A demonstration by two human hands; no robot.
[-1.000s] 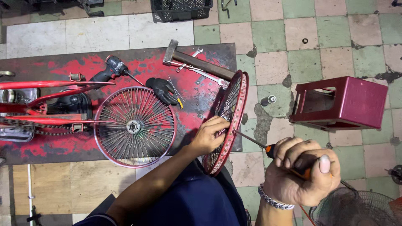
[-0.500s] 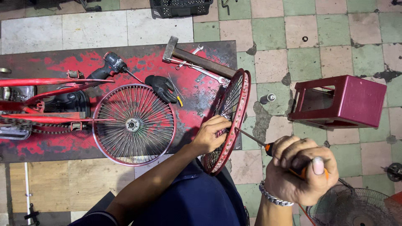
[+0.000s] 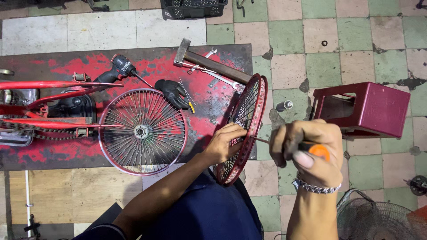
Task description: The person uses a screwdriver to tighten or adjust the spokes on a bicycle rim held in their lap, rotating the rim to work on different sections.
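Left hand [image 3: 224, 144] steadies upright red spoked wheel rim [image 3: 243, 129]; right hand [image 3: 309, 153] clenches orange-handled screwdriver [image 3: 289, 144], whose tip may slip off the rim.

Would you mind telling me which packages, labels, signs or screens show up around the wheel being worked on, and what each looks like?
No packages, signs or screens are in view.
Small spray can: the nearest thing to a package, lying on the tiled floor between the red wheel rim and the dark red stool; grey cylinder with a pale cap; any label is too small to tell.
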